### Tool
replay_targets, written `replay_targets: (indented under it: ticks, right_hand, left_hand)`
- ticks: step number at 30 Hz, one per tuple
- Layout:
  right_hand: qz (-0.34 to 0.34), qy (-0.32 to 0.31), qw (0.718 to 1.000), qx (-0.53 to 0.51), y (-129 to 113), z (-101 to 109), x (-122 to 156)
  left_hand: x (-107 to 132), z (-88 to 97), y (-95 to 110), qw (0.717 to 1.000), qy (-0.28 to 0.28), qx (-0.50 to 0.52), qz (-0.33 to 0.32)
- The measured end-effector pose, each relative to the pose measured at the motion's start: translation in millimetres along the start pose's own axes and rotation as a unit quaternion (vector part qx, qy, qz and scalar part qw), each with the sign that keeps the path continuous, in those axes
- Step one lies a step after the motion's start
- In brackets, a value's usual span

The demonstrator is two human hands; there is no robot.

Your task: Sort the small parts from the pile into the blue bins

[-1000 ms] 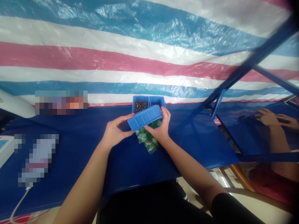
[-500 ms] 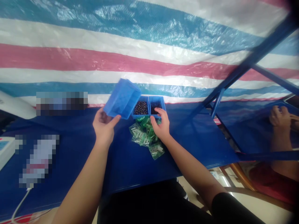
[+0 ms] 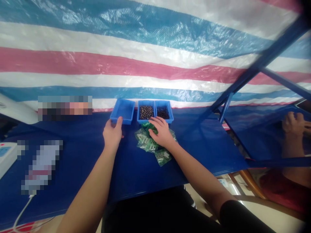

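Observation:
My left hand (image 3: 113, 133) grips the near wall of an empty blue plastic bin (image 3: 123, 110), thumb over the rim. This bin sits at the back of the table, left of two others. Small metallic and dark parts fill the middle blue bin (image 3: 146, 112). Thin black pieces lie in the right blue bin (image 3: 163, 111). In front of them is a pile of small clear bags with green contents (image 3: 147, 141). My right hand (image 3: 161, 131) lies over this pile, fingers apart and fingertips near the bins' front walls. What lies beneath its palm is hidden.
All of this is on a blue table (image 3: 136, 174), with a striped sheet (image 3: 155, 69) hanging behind. A blue metal frame (image 3: 243, 81) slants on the right. Beyond it another person's hands (image 3: 293, 122) show. A white cable (image 3: 20, 208) runs at lower left.
The empty bin has come down from a tilted position in the air to the table with my left hand. My right hand has moved from the right bin back onto the bags.

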State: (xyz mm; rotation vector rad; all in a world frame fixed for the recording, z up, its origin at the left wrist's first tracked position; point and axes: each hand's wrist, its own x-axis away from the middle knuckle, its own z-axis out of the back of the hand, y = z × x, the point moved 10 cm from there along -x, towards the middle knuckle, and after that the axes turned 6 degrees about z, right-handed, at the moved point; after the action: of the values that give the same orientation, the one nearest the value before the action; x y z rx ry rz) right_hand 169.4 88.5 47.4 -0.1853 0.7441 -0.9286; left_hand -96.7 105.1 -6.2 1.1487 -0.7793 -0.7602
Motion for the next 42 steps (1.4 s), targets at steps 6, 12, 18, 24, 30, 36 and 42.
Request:
replay_targets:
  ticks: [6,12,18,24,30,36,42]
  right_hand:
    - [0.021,0.014,1.0,-0.012,-1.6,1.4,-0.4]
    - [0.036,0.028,0.998,-0.032,-13.1,5.2,-0.8]
    - [0.025,0.023,0.999,-0.037,-9.1,4.2,-2.2]
    - [0.057,-0.059,0.996,-0.033,-20.1,-12.0,-0.6]
    - [0.055,-0.117,0.991,-0.033,-23.8,-21.9,1.7]
    - [0.066,-0.091,0.992,-0.05,-25.8,-18.3,-0.6]
    - [0.072,0.025,0.993,-0.095,-26.1,3.2,-0.7]
  left_hand:
    - [-7.0,-4.0,-0.9,0.997,0.0,-0.021,-0.08]
    - [46.7,2.1,59.8,0.95,0.101,-0.075,-0.285]
    - [89.3,-61.1,80.0,0.882,-0.085,-0.204,-0.416]
    - [84.2,-96.5,62.9,0.836,-0.145,-0.329,-0.414]
    - [80.4,-103.1,57.4,0.812,-0.128,-0.381,-0.424]
    - [79.0,-99.0,58.9,0.827,-0.106,-0.344,-0.431]
    - [85.7,-88.2,67.7,0.851,-0.068,-0.286,-0.436]
